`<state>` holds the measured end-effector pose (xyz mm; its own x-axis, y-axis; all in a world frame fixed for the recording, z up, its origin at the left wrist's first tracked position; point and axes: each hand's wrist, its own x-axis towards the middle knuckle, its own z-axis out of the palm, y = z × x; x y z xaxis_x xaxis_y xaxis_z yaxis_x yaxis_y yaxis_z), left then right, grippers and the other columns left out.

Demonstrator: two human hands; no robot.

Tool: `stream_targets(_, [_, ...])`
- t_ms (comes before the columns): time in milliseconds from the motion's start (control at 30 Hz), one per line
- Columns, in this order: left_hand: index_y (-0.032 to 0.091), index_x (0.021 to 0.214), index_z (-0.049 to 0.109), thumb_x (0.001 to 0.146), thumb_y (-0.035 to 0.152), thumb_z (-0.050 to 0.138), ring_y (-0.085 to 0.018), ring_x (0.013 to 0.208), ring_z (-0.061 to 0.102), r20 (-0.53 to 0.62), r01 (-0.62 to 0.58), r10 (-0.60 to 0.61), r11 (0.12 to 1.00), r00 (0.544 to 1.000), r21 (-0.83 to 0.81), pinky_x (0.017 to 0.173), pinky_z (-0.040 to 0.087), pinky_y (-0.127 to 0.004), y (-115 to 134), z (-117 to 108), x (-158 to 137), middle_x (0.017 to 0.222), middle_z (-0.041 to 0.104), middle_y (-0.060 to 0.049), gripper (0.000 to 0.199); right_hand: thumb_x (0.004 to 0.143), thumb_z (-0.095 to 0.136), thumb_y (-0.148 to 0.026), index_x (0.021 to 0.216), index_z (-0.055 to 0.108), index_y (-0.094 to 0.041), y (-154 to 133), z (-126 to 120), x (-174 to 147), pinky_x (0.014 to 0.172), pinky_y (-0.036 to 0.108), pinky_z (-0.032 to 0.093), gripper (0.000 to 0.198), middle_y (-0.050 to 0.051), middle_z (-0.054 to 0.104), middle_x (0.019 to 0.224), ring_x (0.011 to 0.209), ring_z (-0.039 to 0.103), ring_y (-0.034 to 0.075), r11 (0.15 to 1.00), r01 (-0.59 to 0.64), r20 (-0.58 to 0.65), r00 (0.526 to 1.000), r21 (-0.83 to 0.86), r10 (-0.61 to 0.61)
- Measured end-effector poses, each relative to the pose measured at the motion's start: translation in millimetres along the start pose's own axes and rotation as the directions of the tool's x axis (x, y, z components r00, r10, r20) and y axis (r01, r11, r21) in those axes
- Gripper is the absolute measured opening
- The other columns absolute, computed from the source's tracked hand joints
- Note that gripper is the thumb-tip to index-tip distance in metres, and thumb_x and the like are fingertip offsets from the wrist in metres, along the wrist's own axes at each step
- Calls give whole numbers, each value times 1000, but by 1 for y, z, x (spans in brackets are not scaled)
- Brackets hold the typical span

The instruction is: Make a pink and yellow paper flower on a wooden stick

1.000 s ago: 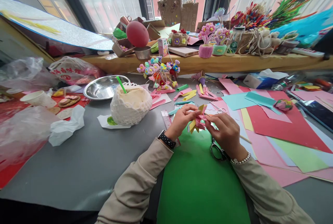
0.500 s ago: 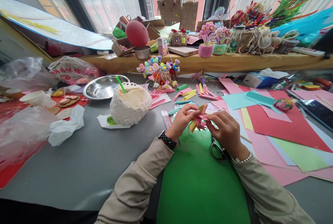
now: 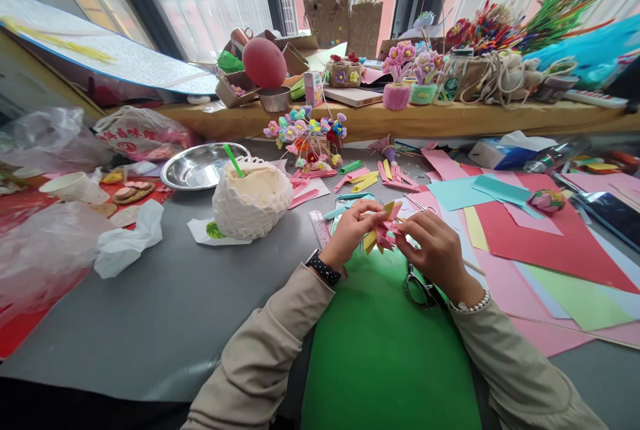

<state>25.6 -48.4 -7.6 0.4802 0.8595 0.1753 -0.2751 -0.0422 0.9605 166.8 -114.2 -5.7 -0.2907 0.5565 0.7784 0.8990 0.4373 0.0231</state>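
A folded paper flower [image 3: 384,238] in pink and yellow is held between my two hands, above the far end of a green mat [image 3: 390,350]. My left hand [image 3: 354,230] grips its left side with thumb and fingers. From the right, my right hand [image 3: 434,247] pinches a pink petal of it between thumb and fingertips. Scissors [image 3: 419,287] lie on the mat under my right hand, their blades partly hidden. A pink ruler [image 3: 320,229] lies beside my left wrist.
Coloured paper sheets [image 3: 540,237] cover the right side. Folded paper strips [image 3: 364,181] lie beyond my hands. To the left stand a coconut in white foam netting [image 3: 253,207] with a green straw, and a metal plate [image 3: 175,173]. A ledge [image 3: 300,125] with crafts runs along the window.
My right hand and wrist have shifted very slightly to the right, still pinching the paper flower. My left hand keeps its hold.
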Motion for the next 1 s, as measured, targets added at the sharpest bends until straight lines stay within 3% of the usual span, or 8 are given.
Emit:
stream_targets(167, [14,73,54,66,29,64,-7,68,52,27,-4,4,1000,1000,-6,62,41,-20,-1,0,0,80,47,1,19,74,55,-17,75,55,-19,0,2,-1,62,28,43,2,2,57,68,66,49,16,999,-53,-50,997,9,54])
stream_targets(300, [15,76,52,69,29,62,-7,64,52,70,-13,14,1000,997,-10,60,40,-20,-1,0,-1,79,47,1,19,73,56,-16,88,55,-18,-3,1,0,68,31,46,14,5,59,78,76,53,18,993,-110,-114,987,40,114])
stream_targets(533, [15,75,51,67,33,63,-7,63,52,53,-16,16,1000,998,3,59,40,-20,1,2,-1,78,47,1,24,74,54,-11,89,57,-21,-4,0,0,67,32,47,18,4,58,78,74,54,17,985,-118,-122,984,126,134])
stream_targets(767, [15,76,53,68,30,62,-7,65,52,29,8,-8,1000,1000,10,58,40,-19,1,0,-2,79,48,1,20,74,55,-9,94,57,-21,-3,-1,-1,67,31,47,23,3,61,79,73,54,16,996,-26,-98,995,90,35])
stream_targets(1000, [12,71,50,68,30,62,-6,62,53,30,-16,14,998,999,66,57,42,-19,1,2,-2,78,47,1,22,75,53,-14,86,59,-18,-5,5,-1,69,33,47,13,6,59,79,77,54,18,964,-213,-61,973,158,225])
